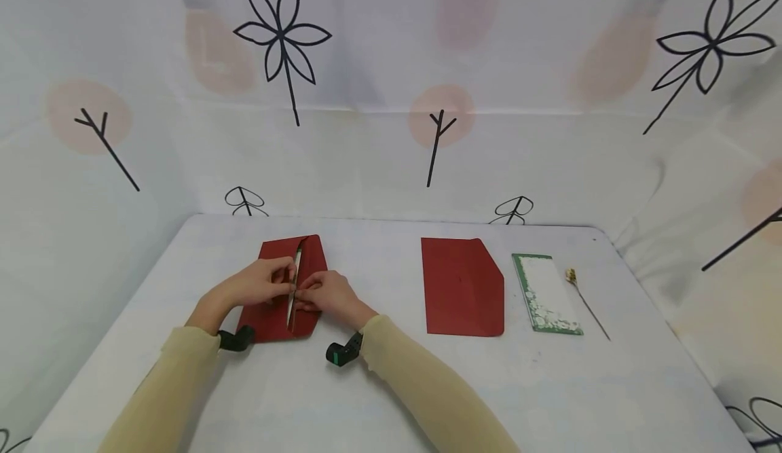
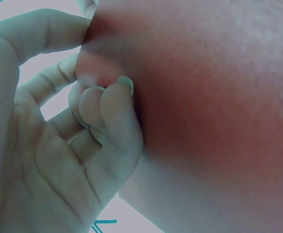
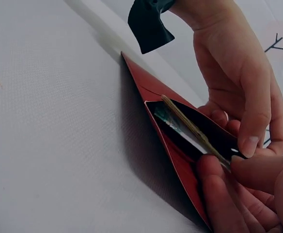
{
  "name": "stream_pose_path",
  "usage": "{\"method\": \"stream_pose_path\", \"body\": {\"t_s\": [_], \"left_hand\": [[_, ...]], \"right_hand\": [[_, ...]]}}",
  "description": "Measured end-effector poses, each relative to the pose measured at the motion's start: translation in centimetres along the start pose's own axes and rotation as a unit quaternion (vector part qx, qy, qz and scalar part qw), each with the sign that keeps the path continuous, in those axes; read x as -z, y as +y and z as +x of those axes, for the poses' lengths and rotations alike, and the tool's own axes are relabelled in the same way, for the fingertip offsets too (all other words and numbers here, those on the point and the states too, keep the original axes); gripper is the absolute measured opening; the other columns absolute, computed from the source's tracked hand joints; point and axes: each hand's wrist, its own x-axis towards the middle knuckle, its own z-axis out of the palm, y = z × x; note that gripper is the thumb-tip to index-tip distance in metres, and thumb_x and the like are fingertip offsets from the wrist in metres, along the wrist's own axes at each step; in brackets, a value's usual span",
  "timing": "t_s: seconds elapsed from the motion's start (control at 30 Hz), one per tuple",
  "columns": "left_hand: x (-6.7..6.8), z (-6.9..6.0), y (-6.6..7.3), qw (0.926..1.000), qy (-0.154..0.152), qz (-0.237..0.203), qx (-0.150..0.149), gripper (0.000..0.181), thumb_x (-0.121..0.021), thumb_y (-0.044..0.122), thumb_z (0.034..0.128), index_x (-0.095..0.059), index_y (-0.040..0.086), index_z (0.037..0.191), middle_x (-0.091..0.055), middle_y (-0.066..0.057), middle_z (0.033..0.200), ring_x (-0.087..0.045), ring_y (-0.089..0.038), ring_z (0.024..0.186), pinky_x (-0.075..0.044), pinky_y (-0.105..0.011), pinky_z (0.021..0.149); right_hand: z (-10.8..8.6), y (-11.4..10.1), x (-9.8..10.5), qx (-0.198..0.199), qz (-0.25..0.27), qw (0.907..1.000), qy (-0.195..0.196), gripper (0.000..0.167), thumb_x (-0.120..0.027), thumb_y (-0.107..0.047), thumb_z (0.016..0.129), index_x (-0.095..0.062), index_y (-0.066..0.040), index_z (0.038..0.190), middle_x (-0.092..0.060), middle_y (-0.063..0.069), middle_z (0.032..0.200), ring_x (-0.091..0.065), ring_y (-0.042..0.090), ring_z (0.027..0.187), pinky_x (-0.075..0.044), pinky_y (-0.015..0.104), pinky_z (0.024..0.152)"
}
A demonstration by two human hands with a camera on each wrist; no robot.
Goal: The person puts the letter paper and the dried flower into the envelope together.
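Note:
A red envelope (image 1: 269, 320) lies tilted on the table at the left, its mouth spread apart. Inside it sits a white card (image 3: 173, 127) with green print, and a thin dried stem (image 3: 187, 121) lies along the card; whatever tops the stem is hidden. My left hand (image 1: 259, 283) pinches the envelope's edge, and in the left wrist view its curled fingers (image 2: 113, 109) meet the red paper. From the other side my right hand (image 1: 330, 297) reaches into the mouth, thumb and finger pinching the stem by the card.
Right of the hands lies a second red envelope (image 1: 461, 290). Beyond it are a white card with a green floral border (image 1: 550, 297) and a small dried flower (image 1: 571, 276) on a long stem. A patterned white cloth (image 1: 366, 168) hangs behind the table.

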Motion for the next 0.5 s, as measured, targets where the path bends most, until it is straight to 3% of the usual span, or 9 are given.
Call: {"method": "stream_pose_path", "body": {"t_s": [0.2, 0.5], "left_hand": [[-0.1, 0.01, 0.02, 1.0, 0.0, -0.001, 0.003, 0.015, -0.069, 0.016, 0.0936, -0.054, 0.014, 0.096, -0.049, -0.006, 0.071, -0.055, -0.02, 0.061, -0.052, -0.034, 0.057], [-0.04, 0.1, 0.01, 1.0, -0.003, 0.0, 0.001, 0.016, -0.069, 0.019, 0.0942, -0.054, 0.014, 0.097, -0.05, -0.005, 0.072, -0.056, -0.02, 0.063, -0.052, -0.035, 0.057]], "right_hand": [[0.11, 0.36, 0.23, 0.001, 0.044, 0.9987, -0.026, 0.012, -0.068, -0.005, 0.093, -0.069, 0.001, 0.104, -0.075, 0.006, 0.088, -0.072, 0.014, 0.082, -0.057, 0.027, 0.073], [-0.09, 0.19, 0.49, 0.008, 0.056, 0.9975, -0.042, 0.014, -0.07, -0.004, 0.092, -0.07, -0.002, 0.105, -0.075, 0.005, 0.09, -0.072, 0.012, 0.084, -0.057, 0.027, 0.075]]}}
